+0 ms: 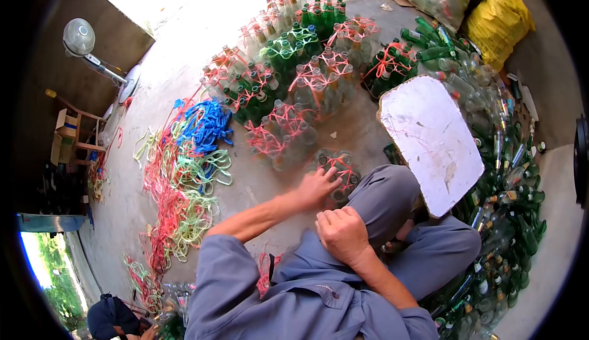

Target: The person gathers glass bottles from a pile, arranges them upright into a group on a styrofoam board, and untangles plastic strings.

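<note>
While the left hand [316, 190] reaches in at the centre of the frame, look at what sits beneath it: a small bundle of bottles [343, 158], upright on the floor just beyond the bent knee [383, 190]! Glassy and see-through, these bottles, with a grey-green cast, round dark mouths facing up, packed tightly together, and pinkish-red string [348, 172] criss-crossing over their necks. The left hand's fingers are loosely spread, slightly bent and a touch blurred, over the bundle's near left side; whether they pinch a strand, I cannot tell. Down to the lower right of it, the right hand [343, 234] is balled into a fist above the lap, fingers folded right in, and anything inside is hidden. Just up and left, a clear bundle [282, 130] wears the same reddish web, with green bottles [285, 55] towards the top centre. Over on the left lies a tangle of red and pale-green strings [164, 196]; at right, a white board [432, 147] and a great heap of loose bottles [518, 233]!
</note>
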The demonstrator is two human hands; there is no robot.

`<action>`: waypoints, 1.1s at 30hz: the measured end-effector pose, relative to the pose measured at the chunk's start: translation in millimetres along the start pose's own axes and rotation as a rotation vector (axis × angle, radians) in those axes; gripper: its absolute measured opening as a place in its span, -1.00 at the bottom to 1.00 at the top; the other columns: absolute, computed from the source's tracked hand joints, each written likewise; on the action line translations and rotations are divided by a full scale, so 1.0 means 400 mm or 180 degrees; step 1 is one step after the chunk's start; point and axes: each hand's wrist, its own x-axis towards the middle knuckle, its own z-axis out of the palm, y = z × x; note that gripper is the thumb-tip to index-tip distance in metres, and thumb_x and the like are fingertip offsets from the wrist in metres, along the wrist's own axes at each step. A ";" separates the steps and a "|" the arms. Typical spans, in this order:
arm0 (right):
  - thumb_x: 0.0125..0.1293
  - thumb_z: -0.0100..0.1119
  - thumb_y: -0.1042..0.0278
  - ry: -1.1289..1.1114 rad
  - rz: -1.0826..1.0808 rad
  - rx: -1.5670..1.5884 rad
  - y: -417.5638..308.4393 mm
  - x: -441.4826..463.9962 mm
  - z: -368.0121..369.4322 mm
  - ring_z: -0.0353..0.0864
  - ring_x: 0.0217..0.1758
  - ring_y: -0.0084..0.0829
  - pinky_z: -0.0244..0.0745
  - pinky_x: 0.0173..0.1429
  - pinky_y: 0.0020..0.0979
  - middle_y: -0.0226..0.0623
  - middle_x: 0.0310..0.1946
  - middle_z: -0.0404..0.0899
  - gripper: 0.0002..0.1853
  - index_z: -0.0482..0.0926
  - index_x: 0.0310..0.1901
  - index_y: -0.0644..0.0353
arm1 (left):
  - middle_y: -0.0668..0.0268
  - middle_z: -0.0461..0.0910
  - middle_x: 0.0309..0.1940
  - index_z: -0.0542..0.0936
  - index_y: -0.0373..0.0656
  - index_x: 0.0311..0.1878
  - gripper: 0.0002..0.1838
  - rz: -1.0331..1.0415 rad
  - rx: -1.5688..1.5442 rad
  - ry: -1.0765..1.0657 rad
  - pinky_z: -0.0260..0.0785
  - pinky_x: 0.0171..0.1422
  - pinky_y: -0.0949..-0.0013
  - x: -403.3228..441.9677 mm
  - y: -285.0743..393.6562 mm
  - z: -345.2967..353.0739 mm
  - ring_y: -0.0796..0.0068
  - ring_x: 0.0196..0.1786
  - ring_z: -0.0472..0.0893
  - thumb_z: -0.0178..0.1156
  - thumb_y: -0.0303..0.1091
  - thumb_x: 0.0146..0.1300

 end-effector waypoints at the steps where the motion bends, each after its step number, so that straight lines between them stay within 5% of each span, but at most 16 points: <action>1: 0.13 0.27 0.32 0.0012 0.0004 0.0003 0.001 -0.001 0.001 0.58 -0.37 -0.36 0.43 -0.17 -0.29 -0.35 -0.49 0.50 -0.86 0.55 -0.36 0.15 | 0.12 0.34 0.17 0.48 0.01 0.14 -0.39 -0.0008 -0.0035 -0.0018 0.58 -0.19 -0.02 0.000 0.001 -0.011 -0.05 0.13 0.49 0.37 0.01 0.02; 4: 0.14 0.27 0.32 -0.0032 0.0028 0.0003 -0.004 -0.004 -0.002 0.58 -0.38 -0.36 0.43 -0.18 -0.29 -0.35 -0.49 0.49 -0.86 0.54 -0.36 0.16 | 0.13 0.35 0.16 0.48 0.01 0.14 -0.40 -0.0056 -0.0098 -0.0146 0.58 -0.16 -0.04 0.000 -0.011 -0.029 -0.06 0.15 0.48 0.37 0.02 0.04; 7: 0.14 0.27 0.33 -0.0088 0.0051 -0.0011 -0.010 0.000 -0.014 0.58 -0.38 -0.36 0.43 -0.17 -0.30 -0.35 -0.50 0.49 -0.87 0.54 -0.36 0.17 | 0.20 0.38 0.21 0.52 0.03 0.22 -0.29 0.0048 0.0075 -0.0149 0.58 -0.17 0.14 -0.007 -0.014 -0.044 0.13 0.07 0.54 0.47 -0.09 -0.08; 10: 0.14 0.26 0.33 -0.0092 0.0064 -0.0006 -0.010 -0.001 -0.016 0.57 -0.39 -0.35 0.43 -0.16 -0.30 -0.35 -0.49 0.49 -0.87 0.54 -0.36 0.17 | 0.20 0.40 0.18 0.53 0.04 0.23 -0.29 0.0004 0.0168 -0.0251 0.59 -0.22 0.15 -0.036 -0.012 -0.044 0.12 0.05 0.55 0.46 -0.09 -0.08; 13: 0.15 0.25 0.34 -0.0024 0.0039 0.0049 -0.007 -0.007 -0.015 0.56 -0.40 -0.34 0.44 -0.20 -0.29 -0.33 -0.49 0.49 -0.88 0.54 -0.35 0.17 | 0.08 0.22 0.42 0.29 0.16 0.46 -0.09 0.0212 0.0263 -0.0803 0.61 -0.12 -0.02 -0.082 -0.034 -0.036 -0.08 0.29 0.41 0.42 -0.04 -0.02; 19: 0.05 0.14 0.37 0.0314 0.0067 0.0128 -0.007 -0.003 -0.004 0.51 -0.44 -0.31 0.40 -0.27 -0.29 -0.31 -0.55 0.45 -0.93 0.47 -0.47 0.13 | 0.14 0.07 0.54 0.35 0.20 0.44 -0.05 0.0808 0.0846 -0.1371 0.61 -0.09 0.06 -0.180 0.004 -0.061 -0.05 0.35 0.38 0.48 -0.07 -0.13; 20: 0.04 0.14 0.37 0.0332 0.0102 0.0147 -0.010 -0.001 -0.007 0.52 -0.44 -0.31 0.40 -0.27 -0.29 -0.31 -0.55 0.45 -0.93 0.47 -0.47 0.13 | 0.15 0.14 0.50 0.38 0.20 0.41 -0.08 0.1026 0.1163 -0.0936 0.61 -0.10 0.08 -0.205 0.007 -0.069 -0.02 0.31 0.40 0.49 -0.08 -0.14; 24: 0.04 0.14 0.37 0.0147 0.0034 0.0052 -0.017 -0.006 -0.012 0.52 -0.44 -0.31 0.40 -0.27 -0.29 -0.31 -0.55 0.45 -0.93 0.47 -0.47 0.13 | 0.19 0.23 0.40 0.39 0.20 0.40 -0.09 0.0675 0.0372 -0.1173 0.60 -0.15 0.06 -0.270 -0.009 -0.154 0.07 0.22 0.45 0.48 -0.09 -0.13; 29: 0.03 0.13 0.37 0.0098 -0.0002 0.0180 -0.017 0.008 -0.014 0.51 -0.45 -0.32 0.39 -0.28 -0.30 -0.32 -0.55 0.44 -0.94 0.47 -0.47 0.12 | 0.24 0.27 0.34 0.38 0.23 0.40 -0.11 0.0433 0.0243 -0.0676 0.58 -0.17 0.03 -0.401 -0.061 -0.150 0.15 0.16 0.47 0.48 -0.12 -0.11; 33: 0.03 0.13 0.38 0.0026 -0.0083 0.0138 -0.027 0.020 -0.003 0.51 -0.46 -0.32 0.38 -0.29 -0.29 -0.32 -0.56 0.44 -0.93 0.45 -0.49 0.10 | 0.25 0.29 0.31 0.41 0.20 0.33 -0.15 -0.0554 0.0188 -0.1318 0.59 -0.13 0.02 -0.485 -0.125 -0.138 0.09 0.22 0.46 0.49 -0.19 -0.15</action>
